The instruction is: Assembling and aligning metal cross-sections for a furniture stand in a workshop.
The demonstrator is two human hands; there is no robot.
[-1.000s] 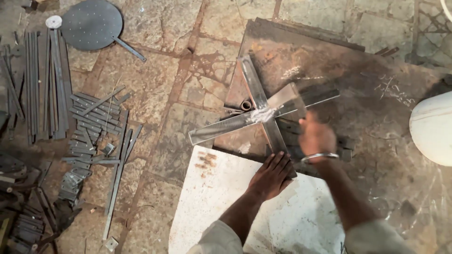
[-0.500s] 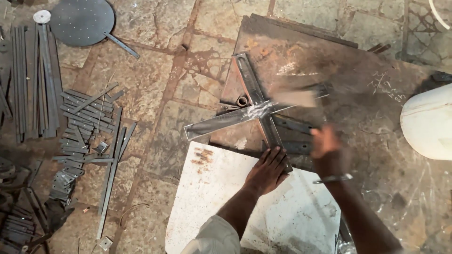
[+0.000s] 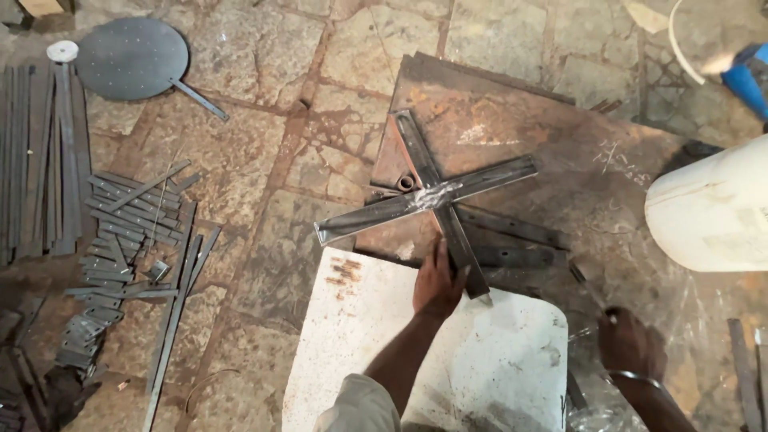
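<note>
A: What is the right hand gripping?
B: A thin dark tool; its handle is hiding inside the fist, blurred.
A: And right of the cross?
B: The white drum is running off the edge.

Soft, even daylight, weak shadows (corners blur slightly), glare on the weld.

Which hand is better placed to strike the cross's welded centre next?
Probably the right hand: it grips a slim tool, free to swing. The left hand presses on the metal cross, steadying it.
</note>
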